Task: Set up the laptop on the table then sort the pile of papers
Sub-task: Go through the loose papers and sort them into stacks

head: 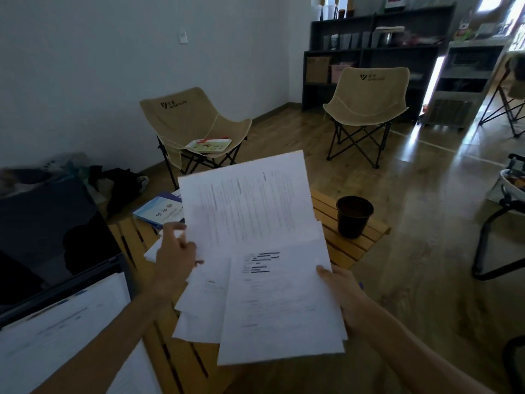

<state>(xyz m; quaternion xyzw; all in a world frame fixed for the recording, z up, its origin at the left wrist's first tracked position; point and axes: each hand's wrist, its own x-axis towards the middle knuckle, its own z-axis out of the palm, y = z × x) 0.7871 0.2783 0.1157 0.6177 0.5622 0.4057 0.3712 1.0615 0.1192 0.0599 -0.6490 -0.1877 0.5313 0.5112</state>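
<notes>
Step in hand, by my reading: the sorting of papers; the laptop (54, 240) appears already set up, open at 9 o'clock on the left end of the table (349, 245), dark screen upright, a loose white sheet (65, 331) lying over its lower part where the keyboard would be. Just right of the screen, at about 10 o'clock from the hands, a blue-and-white booklet (159, 210) lies flat on the slats, glossy cover. Left hand (174, 253): fingers curled, pinching the left edge of a raised sheet (247, 197), plain thin white paper with fine printed lines, lifted and slightly bowed, so it flexes easily. Below it, fanned sheets (204, 305) overlap unevenly, corners out of line. Right hand (341, 294): thumb on top, fingers hidden underneath, clamped on the right edge of the front sheet (281, 308), which carries bold dark heading marks; text too blurred to read. Whether the fan rests on the table or is held clear, cannot tell. Table: pale wooden slats with gaps, flat, matte. At 2 o'clock on the table, well apart from the papers, a dark tapered cup (354, 216), upright, contents not visible. Next move, judged: separate the raised sheet fully and lay it on its own stack; calls for a light pinch on one sheet only and a bare patch of slats away from the cup.
</notes>
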